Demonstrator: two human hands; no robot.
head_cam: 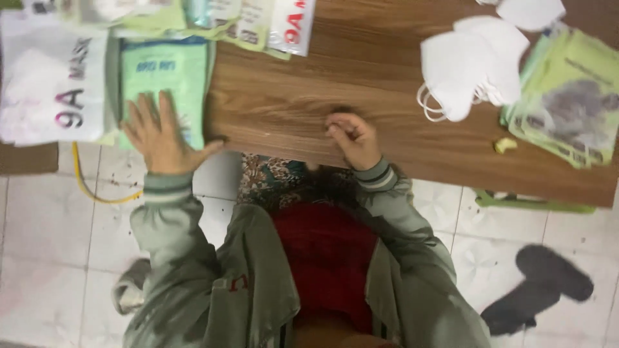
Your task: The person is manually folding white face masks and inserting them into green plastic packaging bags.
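Note:
My left hand (158, 132) lies flat with spread fingers on a stack of pale green packets (167, 71) at the near left corner of the wooden table (309, 96). My right hand (353, 138) rests on the table's near edge with fingers loosely curled, holding nothing that I can see. A pile of white face masks (474, 61) lies on the table to the right, apart from both hands.
White printed bags (51, 77) lie at far left. More packets (251, 22) line the table's far edge. A stack of green packets (570, 103) sits at far right, with a small yellow scrap (506, 145) near it. A dark slipper (538, 290) and yellow cord (90, 187) lie on the tiled floor.

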